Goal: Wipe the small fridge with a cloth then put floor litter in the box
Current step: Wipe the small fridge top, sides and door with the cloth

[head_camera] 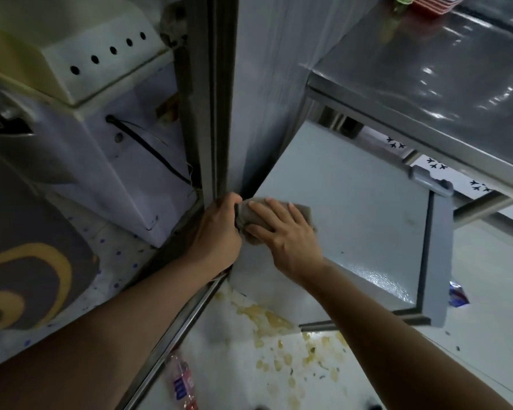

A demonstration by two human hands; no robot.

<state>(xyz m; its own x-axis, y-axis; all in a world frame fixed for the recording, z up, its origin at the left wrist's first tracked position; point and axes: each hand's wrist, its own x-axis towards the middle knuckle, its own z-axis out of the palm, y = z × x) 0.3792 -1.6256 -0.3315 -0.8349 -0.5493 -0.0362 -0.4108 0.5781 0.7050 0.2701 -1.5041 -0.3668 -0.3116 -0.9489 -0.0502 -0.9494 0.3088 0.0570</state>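
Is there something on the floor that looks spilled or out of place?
Yes. Yellowish stains are spread over the white floor just below the small fridge, like a dried spill. A plastic bottle lies on its side near the bottom edge, and a crumpled wrapper lies right of the fridge.

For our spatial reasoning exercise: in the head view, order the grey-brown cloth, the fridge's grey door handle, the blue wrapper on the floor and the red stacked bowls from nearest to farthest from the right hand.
1. Grey-brown cloth, under the right hand.
2. Grey door handle, upper right.
3. Blue wrapper, on the floor, lower right; close to the handle's rank.
4. Red stacked bowls, top edge.
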